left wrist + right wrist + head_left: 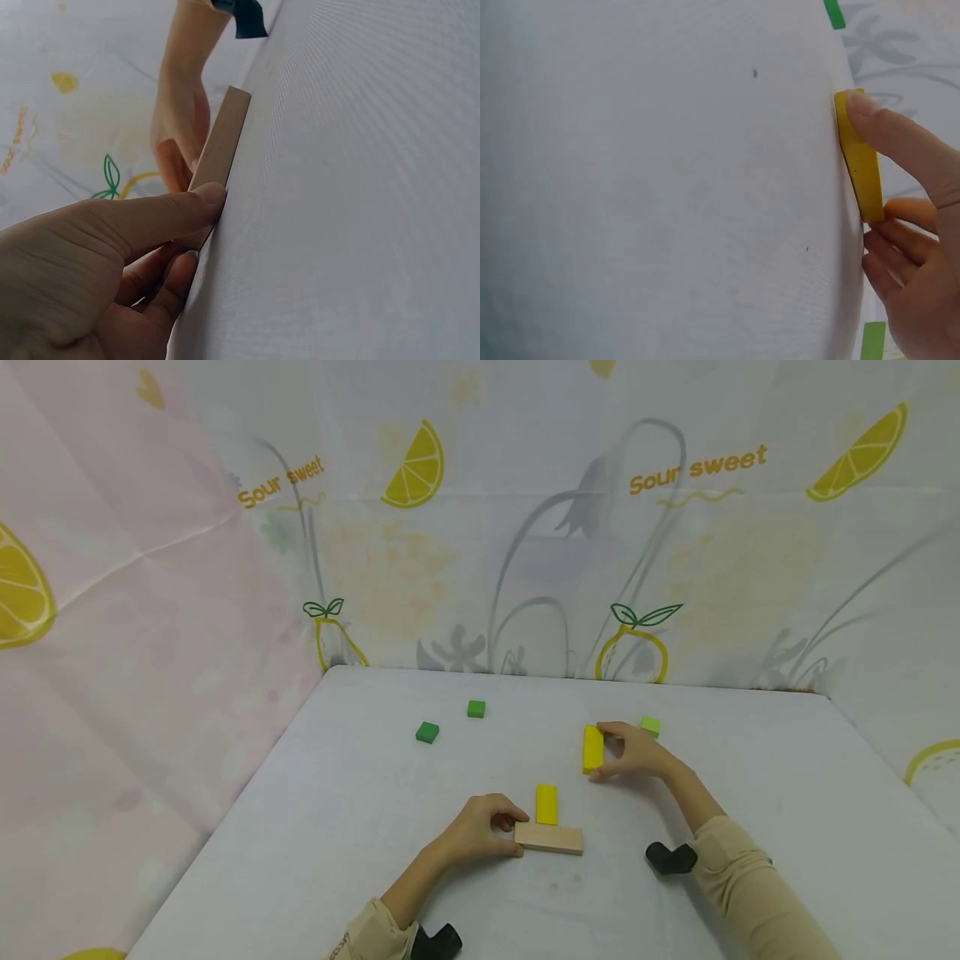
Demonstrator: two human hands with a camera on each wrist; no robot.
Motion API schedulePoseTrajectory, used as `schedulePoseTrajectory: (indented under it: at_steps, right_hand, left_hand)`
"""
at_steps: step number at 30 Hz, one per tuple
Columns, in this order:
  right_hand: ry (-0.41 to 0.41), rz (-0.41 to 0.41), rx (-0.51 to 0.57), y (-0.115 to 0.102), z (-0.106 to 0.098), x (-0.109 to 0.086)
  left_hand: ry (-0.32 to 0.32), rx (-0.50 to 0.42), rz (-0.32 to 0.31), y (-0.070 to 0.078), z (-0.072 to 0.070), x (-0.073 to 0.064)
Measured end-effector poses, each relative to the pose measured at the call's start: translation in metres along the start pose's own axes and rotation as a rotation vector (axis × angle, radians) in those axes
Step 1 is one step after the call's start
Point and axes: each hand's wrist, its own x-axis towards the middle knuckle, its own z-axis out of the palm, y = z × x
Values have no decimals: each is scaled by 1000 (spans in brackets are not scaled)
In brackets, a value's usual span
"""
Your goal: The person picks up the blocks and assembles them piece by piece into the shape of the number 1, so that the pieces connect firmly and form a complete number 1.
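My left hand (480, 828) grips one end of a plain wooden block (549, 838), thumb at the near side and fingers at the far side. Close up in the left wrist view, the thumb presses the wooden block (221, 142), which lies at the white surface. Just behind it a yellow block (547, 804) lies lengthwise, its near end at the wooden block's far edge. Farther back and to the right, my right hand (633, 752) pinches a second yellow block (593, 749) by its two ends. The right wrist view shows the thumb on this yellow block (861, 161).
Two dark green blocks (427, 732) lie toward the back left of the white table (337, 802). A light green block (650, 726) sits just behind the right hand. Black camera mounts (671, 858) stick out at both wrists. A printed cloth (480, 527) hangs behind the table.
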Motion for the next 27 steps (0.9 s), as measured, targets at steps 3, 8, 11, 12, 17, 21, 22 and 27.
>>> schedulePoseTrajectory:
  at_steps: [3, 8, 11, 12, 17, 21, 22, 27]
  right_hand:
    - [3, -10, -28, -2, 2, 0]
    - [19, -23, -51, -7, 5, -1]
    - [35, -18, -58, -8, 6, -1]
    - [41, -15, -59, -8, 7, -1]
    - [56, -18, -68, -7, 11, 3]
    - [59, -30, -55, -8, 14, 7]
    - [60, -33, -52, -8, 14, 7]
    - [66, -37, -38, -10, 16, 10]
  left_hand:
    - [0, 5, 3, 0, 0, 0]
    - [3, 11, 4, -1, 0, 0]
    - [3, 12, 5, -1, 0, 0]
    - [3, 10, 7, 0, 0, 0]
    - [7, 10, 17, 0, 0, 0]
    - [3, 4, 17, -1, 0, 0]
    - [1, 2, 14, -2, 0, 0]
    - [-2, 3, 12, -2, 0, 1]
